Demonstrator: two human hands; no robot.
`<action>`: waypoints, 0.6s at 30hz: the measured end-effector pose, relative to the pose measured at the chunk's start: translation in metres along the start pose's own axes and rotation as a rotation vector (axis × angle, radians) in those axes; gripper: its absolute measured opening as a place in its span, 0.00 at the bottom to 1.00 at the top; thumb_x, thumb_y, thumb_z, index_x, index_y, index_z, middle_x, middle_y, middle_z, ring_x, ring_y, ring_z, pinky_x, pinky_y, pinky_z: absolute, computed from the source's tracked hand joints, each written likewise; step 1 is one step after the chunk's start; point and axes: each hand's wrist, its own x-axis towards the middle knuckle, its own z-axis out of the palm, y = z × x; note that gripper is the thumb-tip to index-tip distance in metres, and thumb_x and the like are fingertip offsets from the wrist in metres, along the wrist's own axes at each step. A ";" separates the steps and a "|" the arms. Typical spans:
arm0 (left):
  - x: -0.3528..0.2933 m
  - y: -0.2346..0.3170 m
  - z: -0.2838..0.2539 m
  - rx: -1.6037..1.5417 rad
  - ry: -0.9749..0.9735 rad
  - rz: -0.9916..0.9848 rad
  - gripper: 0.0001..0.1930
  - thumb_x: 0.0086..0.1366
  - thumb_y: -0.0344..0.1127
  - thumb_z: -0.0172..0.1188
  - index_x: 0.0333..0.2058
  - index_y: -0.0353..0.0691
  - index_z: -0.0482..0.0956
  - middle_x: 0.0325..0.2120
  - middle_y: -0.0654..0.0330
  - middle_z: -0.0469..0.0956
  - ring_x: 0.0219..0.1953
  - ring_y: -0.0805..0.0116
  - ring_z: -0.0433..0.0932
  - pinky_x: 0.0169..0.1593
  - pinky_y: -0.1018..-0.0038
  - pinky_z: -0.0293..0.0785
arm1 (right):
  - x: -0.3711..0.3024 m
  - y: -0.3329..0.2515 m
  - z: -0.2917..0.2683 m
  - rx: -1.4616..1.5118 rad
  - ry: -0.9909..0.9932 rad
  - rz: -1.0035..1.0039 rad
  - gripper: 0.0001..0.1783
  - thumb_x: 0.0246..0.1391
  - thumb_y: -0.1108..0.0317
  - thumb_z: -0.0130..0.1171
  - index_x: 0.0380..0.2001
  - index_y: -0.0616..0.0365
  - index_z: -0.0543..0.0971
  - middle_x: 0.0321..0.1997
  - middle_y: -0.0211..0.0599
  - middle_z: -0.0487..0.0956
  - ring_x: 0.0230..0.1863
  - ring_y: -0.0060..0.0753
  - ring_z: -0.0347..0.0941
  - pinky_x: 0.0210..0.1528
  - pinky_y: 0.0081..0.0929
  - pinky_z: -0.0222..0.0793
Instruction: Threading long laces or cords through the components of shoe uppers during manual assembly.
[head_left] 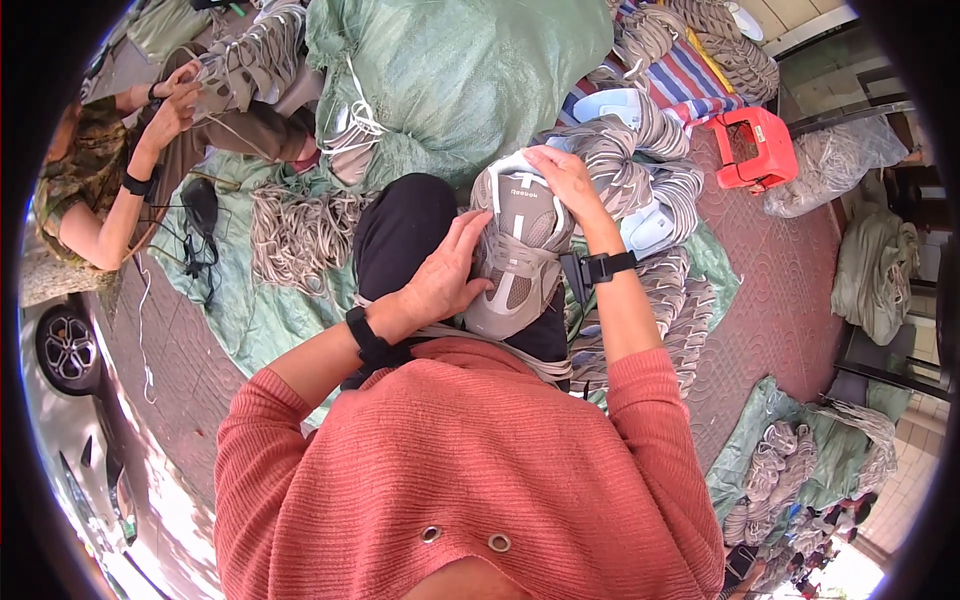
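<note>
Sweater (470,450) — left hand (440,282), right hand (568,182) on 1 grey shoe (515,262).

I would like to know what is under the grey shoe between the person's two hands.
Dark trousers show beside the grey shoe, at its left and lower right. Its underside, and whatever directly supports it, are covered by the shoe itself.

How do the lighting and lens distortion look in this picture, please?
Head view: sunlight blows out ground beside the car; also in head view, the car curves near the fisheye edge, while left hand, right hand and grey shoe look evenly lit and fairly sharp.
</note>
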 end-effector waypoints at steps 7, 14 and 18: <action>0.005 0.006 -0.017 0.326 0.118 0.122 0.28 0.47 0.26 0.61 0.50 0.36 0.65 0.47 0.50 0.64 0.50 0.49 0.66 0.50 0.64 0.68 | 0.007 0.004 0.020 -0.155 0.057 -0.053 0.21 0.55 0.46 0.48 0.39 0.49 0.80 0.31 0.42 0.80 0.35 0.41 0.76 0.39 0.30 0.68; 0.043 -0.018 -0.007 0.469 0.141 0.350 0.16 0.48 0.29 0.62 0.37 0.40 0.72 0.37 0.57 0.68 0.41 0.56 0.66 0.43 0.65 0.65 | -0.006 -0.023 -0.002 -0.533 0.167 -0.009 0.26 0.59 0.45 0.39 0.54 0.44 0.67 0.41 0.50 0.77 0.45 0.53 0.72 0.46 0.40 0.67; 0.063 -0.019 -0.004 0.487 0.050 0.410 0.08 0.51 0.32 0.61 0.30 0.42 0.73 0.30 0.60 0.68 0.38 0.59 0.67 0.42 0.65 0.63 | -0.048 0.013 -0.049 -0.321 0.091 0.144 0.24 0.58 0.51 0.46 0.53 0.52 0.66 0.36 0.41 0.78 0.37 0.36 0.74 0.38 0.29 0.66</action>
